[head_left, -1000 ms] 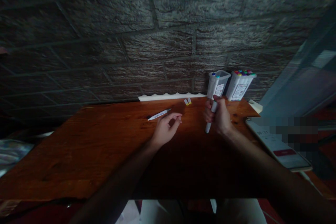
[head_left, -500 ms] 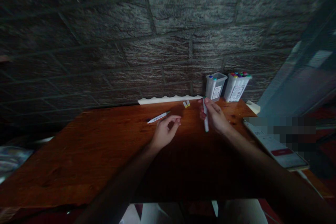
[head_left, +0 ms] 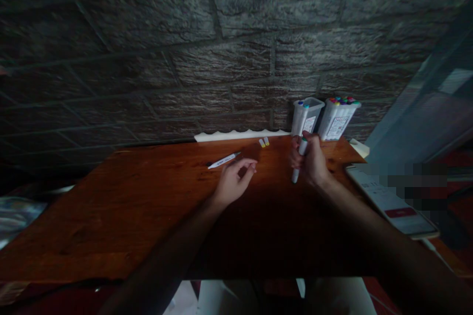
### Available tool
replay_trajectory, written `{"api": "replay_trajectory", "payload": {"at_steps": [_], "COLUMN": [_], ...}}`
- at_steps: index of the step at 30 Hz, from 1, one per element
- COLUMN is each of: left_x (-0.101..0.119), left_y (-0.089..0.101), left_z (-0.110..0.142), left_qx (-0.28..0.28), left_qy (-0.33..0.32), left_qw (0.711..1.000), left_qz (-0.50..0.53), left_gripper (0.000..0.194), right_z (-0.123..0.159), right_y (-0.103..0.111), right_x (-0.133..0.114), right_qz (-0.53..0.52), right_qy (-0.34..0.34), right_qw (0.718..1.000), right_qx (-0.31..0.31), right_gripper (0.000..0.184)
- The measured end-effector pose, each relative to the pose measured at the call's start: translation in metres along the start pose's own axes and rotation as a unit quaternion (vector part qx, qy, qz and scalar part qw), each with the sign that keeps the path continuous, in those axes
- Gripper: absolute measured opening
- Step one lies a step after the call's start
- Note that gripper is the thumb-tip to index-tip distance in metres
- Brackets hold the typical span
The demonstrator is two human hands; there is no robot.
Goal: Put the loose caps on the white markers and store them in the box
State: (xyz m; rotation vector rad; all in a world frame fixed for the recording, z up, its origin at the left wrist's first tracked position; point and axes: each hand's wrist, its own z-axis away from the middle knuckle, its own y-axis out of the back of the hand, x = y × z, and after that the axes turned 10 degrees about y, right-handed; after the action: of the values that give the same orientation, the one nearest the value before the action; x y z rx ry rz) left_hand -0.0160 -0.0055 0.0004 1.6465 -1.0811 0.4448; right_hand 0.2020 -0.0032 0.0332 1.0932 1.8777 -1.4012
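Observation:
My right hand (head_left: 312, 160) is closed around a white marker (head_left: 299, 157) with a green end at the top. The marker stands tilted above the table, just in front of the bins. Over the table's middle, my left hand (head_left: 236, 177) has its fingers curled and thumb close to the fingertips, with nothing visible in them. Just beyond it lies an uncapped white marker (head_left: 223, 160). Two small white and yellow caps (head_left: 263, 142) rest side by side farther back, between the hands.
A clear bin (head_left: 308, 117) with a few markers stands beside a fuller marker bin (head_left: 339, 119) at the back right. A white wavy-edged strip (head_left: 240, 135) runs along the stone wall. On the right of the wooden table (head_left: 111, 206) lies a tablet-like device (head_left: 391, 202).
My right hand has moved slightly right, and the marker in it has gone from nearly upright to leaning. My left hand has hardly moved. The view has shifted a little.

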Motion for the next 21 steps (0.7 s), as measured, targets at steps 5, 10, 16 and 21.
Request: {"api": "replay_trajectory", "payload": {"at_steps": [5,10,16,21], "left_x": [-0.001,0.001,-0.002,-0.003], "left_y": [-0.002,-0.001,-0.001,-0.001], "left_z": [0.0,0.0,-0.001,-0.001], "left_qx": [-0.01,-0.01,0.001,-0.004], "left_qy": [0.005,0.015,-0.007,0.0], "left_qw": [1.0,1.0,1.0,1.0], "left_qz": [-0.004,-0.009,-0.007,-0.002], "left_gripper": [0.02,0.021,0.019,0.019], "right_z": [0.0,-0.002,0.001,0.002], "right_y": [0.0,0.002,0.001,0.001], "right_x": [0.004,0.011,0.011,0.008], "right_qz": [0.018,0.038,0.083,0.063], "right_qy": [0.015,0.05,0.104,0.085], "right_qw": [1.0,0.998,0.991,0.994], "right_qx": [0.017,0.015,-0.006,-0.005], "right_gripper": [0.047,0.045,0.03,0.036]}}
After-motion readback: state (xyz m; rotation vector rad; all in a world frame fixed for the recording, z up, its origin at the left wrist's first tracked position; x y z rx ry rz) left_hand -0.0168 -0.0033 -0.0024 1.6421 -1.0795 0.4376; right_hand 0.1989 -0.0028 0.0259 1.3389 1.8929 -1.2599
